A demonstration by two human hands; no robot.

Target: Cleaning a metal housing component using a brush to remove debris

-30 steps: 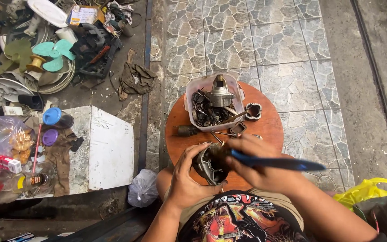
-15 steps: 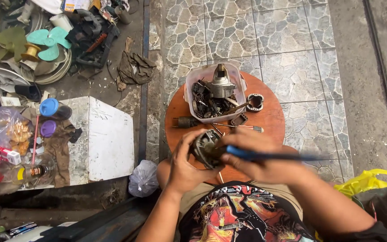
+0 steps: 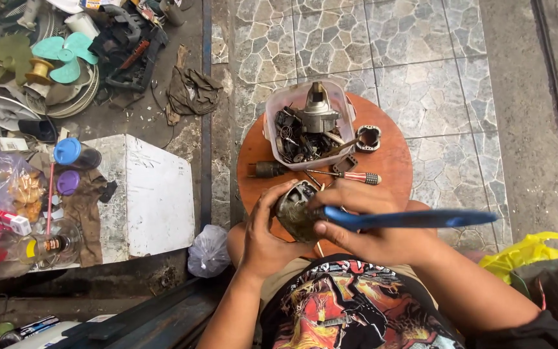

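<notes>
The left hand [image 3: 263, 236] cups a small, grimy motor [image 3: 295, 210] just above the near edge of the round wooden surface [image 3: 392, 161], its grip closed around the housing, while the right hand [image 3: 363, 223] clamps the blue handles of a pair of pliers [image 3: 408, 220] whose nose sits against the motor's side. Judging by the loose parts, the strip-down looks well under way: a plastic tub [image 3: 279, 103] behind already holds dark pieces and a grey gear housing [image 3: 318, 111], with a small square frame [image 3: 368, 137], a red-handled screwdriver [image 3: 350, 176] and a dark cylinder [image 3: 267, 169] lying beside it. The motor itself looks still largely assembled, so more seems left to pull from it.
</notes>
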